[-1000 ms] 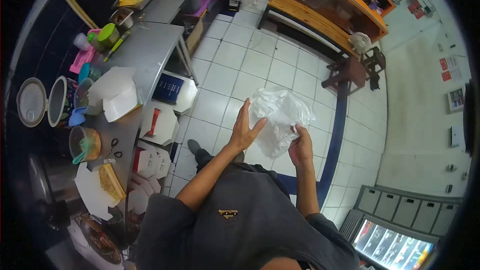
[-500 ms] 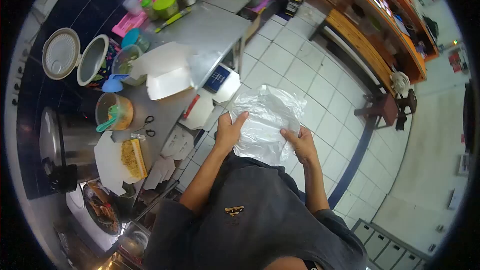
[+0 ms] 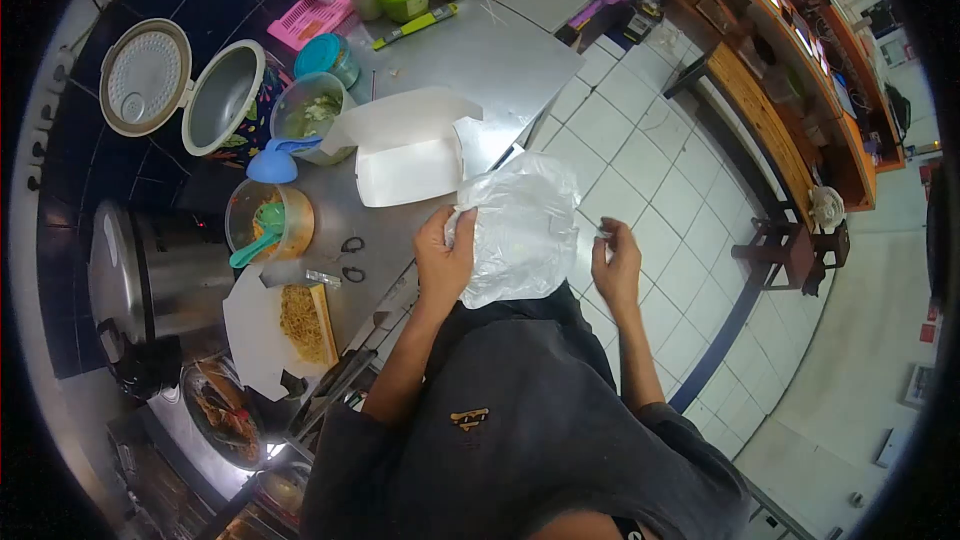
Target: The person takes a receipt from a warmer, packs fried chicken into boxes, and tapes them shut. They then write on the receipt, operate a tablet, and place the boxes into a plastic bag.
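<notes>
A thin, crinkled, translucent white sheet [image 3: 520, 230] hangs in front of my body, over the counter's edge. My left hand [image 3: 446, 252] pinches its left side between thumb and fingers. To the right of the sheet is my right hand [image 3: 616, 258], apart from its main part, with thumb and fingers curled close together; a small pale bit shows at the fingertips, too small to name. An open white box [image 3: 410, 172] stands on the counter just beyond my left hand. Nearer the pot, another open box holds noodles [image 3: 302, 325].
Black scissors [image 3: 352, 258], a tub with a green spoon [image 3: 298, 225], a blue ladle [image 3: 272, 166] and a tub of chopped greens [image 3: 312, 112] are on the counter [image 3: 500, 65]. A large steel pot [image 3: 180, 270] stands left. A wooden bench [image 3: 760, 130] is at right.
My right hand has come off the sheet's right side and moved slightly right. The sheet and my left hand are nearer the open box. The view has shifted, with the counter now further right.
</notes>
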{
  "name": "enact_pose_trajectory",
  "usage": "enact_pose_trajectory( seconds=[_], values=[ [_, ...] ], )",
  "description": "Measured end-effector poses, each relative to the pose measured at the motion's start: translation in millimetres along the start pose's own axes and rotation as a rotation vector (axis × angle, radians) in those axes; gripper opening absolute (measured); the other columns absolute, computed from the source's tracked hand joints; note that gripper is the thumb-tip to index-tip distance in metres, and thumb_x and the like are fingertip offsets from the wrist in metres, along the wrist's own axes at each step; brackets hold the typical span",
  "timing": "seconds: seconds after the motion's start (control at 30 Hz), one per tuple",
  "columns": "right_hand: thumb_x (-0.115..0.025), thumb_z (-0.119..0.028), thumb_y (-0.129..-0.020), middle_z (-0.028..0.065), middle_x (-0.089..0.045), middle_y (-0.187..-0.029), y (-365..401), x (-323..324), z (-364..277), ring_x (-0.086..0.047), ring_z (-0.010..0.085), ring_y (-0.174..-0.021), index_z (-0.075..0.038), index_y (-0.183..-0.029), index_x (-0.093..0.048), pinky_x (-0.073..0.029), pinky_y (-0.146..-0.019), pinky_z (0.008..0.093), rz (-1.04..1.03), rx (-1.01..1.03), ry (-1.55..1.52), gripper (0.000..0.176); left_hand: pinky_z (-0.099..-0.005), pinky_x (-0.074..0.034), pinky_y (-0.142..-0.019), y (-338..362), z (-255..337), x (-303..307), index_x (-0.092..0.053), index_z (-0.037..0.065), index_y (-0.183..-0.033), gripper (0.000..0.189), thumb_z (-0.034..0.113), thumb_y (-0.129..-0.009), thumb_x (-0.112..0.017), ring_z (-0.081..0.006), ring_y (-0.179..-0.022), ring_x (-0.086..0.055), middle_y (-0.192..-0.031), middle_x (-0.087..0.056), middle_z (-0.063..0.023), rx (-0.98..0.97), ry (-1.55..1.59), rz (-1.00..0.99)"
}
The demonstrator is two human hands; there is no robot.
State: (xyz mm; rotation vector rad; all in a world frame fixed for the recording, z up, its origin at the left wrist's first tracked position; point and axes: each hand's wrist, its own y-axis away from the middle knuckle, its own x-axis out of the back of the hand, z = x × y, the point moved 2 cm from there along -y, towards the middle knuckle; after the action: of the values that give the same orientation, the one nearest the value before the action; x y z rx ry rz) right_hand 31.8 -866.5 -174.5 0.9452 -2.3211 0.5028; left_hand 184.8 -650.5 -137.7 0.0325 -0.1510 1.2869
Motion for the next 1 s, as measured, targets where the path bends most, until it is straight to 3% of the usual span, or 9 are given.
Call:
enact_pose_trajectory(
  seconds=[0.07,0.27,0.4,0.47,0.53,0.63,0.87,0.93,1.0],
  values=[
    [-0.057,0.001,-0.083,0.0199,-0.064,-0.108,1.6,-1.1,-54.8,-0.063,0.0348,-0.098,0.004,-0.115,-0.057,-0.049,-0.085,0.0398,0.099,0.251,-0.043,0.032,-0.0287,-0.041,-0.058,-2.5,12.4,-2.5,-0.063,-0.006,-0.086,0.018,0.011,-0.092,-0.059,-0.0077,-0.064,-0.047,-0.066,-0.058,-0.0087,-0.021,-0.041,0.025],
    [-0.06,-0.002,-0.083,0.0203,-0.06,-0.12,20.6,-53.7,-102.2,-0.059,0.0365,-0.109,0.0,-0.12,-0.057,-0.046,-0.096,0.0493,-0.436,0.718,-0.217,0.038,-0.0277,-0.038,-0.054,-12.1,6.9,0.7,-0.06,-0.004,-0.08,0.028,0.017,-0.098,-0.053,-0.0056,-0.063,-0.045,-0.067,-0.056,0.0004,0.026,0.187,0.143],
    [-0.068,-0.012,-0.084,0.0192,-0.063,-0.111,15.8,-71.2,-67.6,-0.061,0.0336,-0.103,0.001,-0.115,-0.057,-0.048,-0.092,0.0436,-0.645,0.603,0.21,0.035,-0.0234,-0.032,-0.05,-18.4,15.6,29.8,-0.06,0.004,-0.077,0.032,0.026,-0.1,-0.054,-0.0017,-0.059,-0.04,-0.068,-0.053,0.0054,0.218,0.276,0.236],
    [-0.07,-0.018,-0.084,0.0189,-0.063,-0.11,8.8,-68.7,-72.6,-0.061,0.0301,-0.104,0.0,-0.121,-0.054,-0.048,-0.092,0.039,-0.336,0.192,-0.203,0.044,-0.0238,-0.034,-0.05,-17.3,12.1,38.8,-0.062,0.003,-0.081,0.031,0.028,-0.099,-0.056,-0.0021,-0.058,-0.04,-0.067,-0.052,0.0061,0.36,0.356,0.283],
    [-0.072,-0.024,-0.084,0.0165,-0.063,-0.111,-4.6,-91.6,-62.0,-0.061,0.0256,-0.105,0.002,-0.124,-0.053,-0.048,-0.091,0.036,-0.301,0.104,-0.371,0.051,-0.0237,-0.035,-0.051,-16.0,6.2,43.6,-0.063,0.003,-0.085,0.029,0.028,-0.098,-0.057,-0.002,-0.059,-0.043,-0.069,-0.055,0.0053,0.406,0.429,0.262],
    [-0.066,-0.022,-0.091,0.0093,-0.064,-0.112,-17.7,-119.7,-58.4,-0.061,0.0153,-0.1,0.002,-0.123,-0.054,-0.051,-0.085,0.0312,-0.733,-0.553,-0.923,0.041,-0.023,-0.039,-0.053,-12.9,12.6,52.6,-0.063,0.002,-0.091,0.024,0.025,-0.097,-0.059,-0.0022,-0.062,-0.049,-0.075,-0.06,0.0031,0.437,0.477,0.231],
    [-0.061,-0.02,-0.095,0.0065,-0.065,-0.105,-32.7,-83.9,-91.2,-0.062,0.0101,-0.094,0.001,-0.121,-0.054,-0.052,-0.082,0.0275,-0.788,-0.687,-1.096,0.034,-0.0223,-0.042,-0.061,-3.3,-5.0,106.1,-0.041,0.002,-0.125,0.032,0.006,-0.097,-0.054,-0.004,-0.071,-0.054,-0.089,-0.065,-0.0064,0.246,0.29,0.064],
    [-0.058,-0.02,-0.097,0.0068,-0.064,-0.104,-30.0,-75.9,-103.4,-0.061,0.0103,-0.091,-0.002,-0.122,-0.049,-0.05,-0.079,0.0266,-0.697,-0.624,-0.987,0.032,-0.0221,-0.042,-0.064,2.2,-7.5,111.3,-0.037,0.004,-0.127,0.035,0.005,-0.097,-0.053,-0.004,-0.073,-0.052,-0.089,-0.063,-0.0076,0.215,0.275,0.064],
    [-0.054,-0.021,-0.099,0.0078,-0.063,-0.105,-29.4,-69.6,-99.1,-0.057,0.0093,-0.086,-0.006,-0.122,-0.045,-0.046,-0.074,0.025,-0.507,-0.267,-0.766,0.029,-0.0219,-0.041,-0.066,6.3,-6.4,112.9,-0.032,0.007,-0.13,0.038,0.004,-0.097,-0.052,-0.0039,-0.074,-0.05,-0.089,-0.062,-0.0089,0.181,0.259,0.067]
  ],
)
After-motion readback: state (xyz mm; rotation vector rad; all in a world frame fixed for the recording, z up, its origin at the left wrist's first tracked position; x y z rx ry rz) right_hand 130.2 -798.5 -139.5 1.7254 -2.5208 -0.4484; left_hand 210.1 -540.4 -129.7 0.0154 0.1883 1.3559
